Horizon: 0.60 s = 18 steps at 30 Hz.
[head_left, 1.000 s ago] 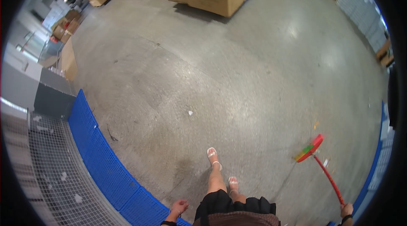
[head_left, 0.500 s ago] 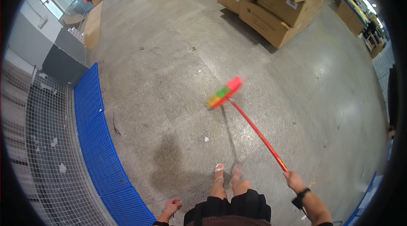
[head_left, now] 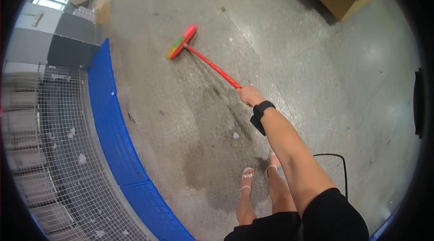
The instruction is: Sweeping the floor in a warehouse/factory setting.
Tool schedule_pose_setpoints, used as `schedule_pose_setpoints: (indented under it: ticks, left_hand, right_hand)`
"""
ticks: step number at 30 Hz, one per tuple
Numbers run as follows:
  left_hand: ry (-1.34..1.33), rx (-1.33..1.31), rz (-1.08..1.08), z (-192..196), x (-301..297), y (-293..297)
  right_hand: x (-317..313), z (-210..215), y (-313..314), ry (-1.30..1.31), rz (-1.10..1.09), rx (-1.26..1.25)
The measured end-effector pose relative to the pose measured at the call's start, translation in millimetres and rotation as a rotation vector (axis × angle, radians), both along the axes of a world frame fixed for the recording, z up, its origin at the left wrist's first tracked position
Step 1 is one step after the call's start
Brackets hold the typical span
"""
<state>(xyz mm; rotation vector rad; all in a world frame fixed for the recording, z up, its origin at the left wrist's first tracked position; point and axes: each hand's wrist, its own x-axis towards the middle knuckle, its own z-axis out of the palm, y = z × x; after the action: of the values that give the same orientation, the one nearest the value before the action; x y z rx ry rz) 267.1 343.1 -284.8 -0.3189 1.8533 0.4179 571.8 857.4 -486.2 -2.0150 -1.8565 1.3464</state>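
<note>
The right hand (head_left: 249, 94) is wrapped tight around the near end of a red broom (head_left: 205, 61). The long thin stick runs away from the hand, up and to the left, to the broom head (head_left: 181, 42), which rests on the grey speckled floor (head_left: 289, 46). The head is red with green and yellow bristles. The left hand is out of view. A dark wet-looking patch (head_left: 217, 150) lies near the feet. A blue plastic grid mat (head_left: 113, 123) runs along the left, next to wire mesh (head_left: 49, 150)
</note>
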Motion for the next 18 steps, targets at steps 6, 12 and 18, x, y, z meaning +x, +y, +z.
schedule_pose_setpoints:
  ticks: [6,12,18]
  left_hand:
    - [0.010,0.025,-0.238,-13,16,42]
    - [-0.084,0.210,-0.717,-52,12,120]
    - [-0.111,0.204,-1.111,-50,98,226]
  right_hand:
    - [162,-15,-165,-0.198,0.051,-0.007]
    - [336,165,-478,-0.417,-0.384,-0.625]
    - [364,360,-716,-0.847,-0.632,-1.053]
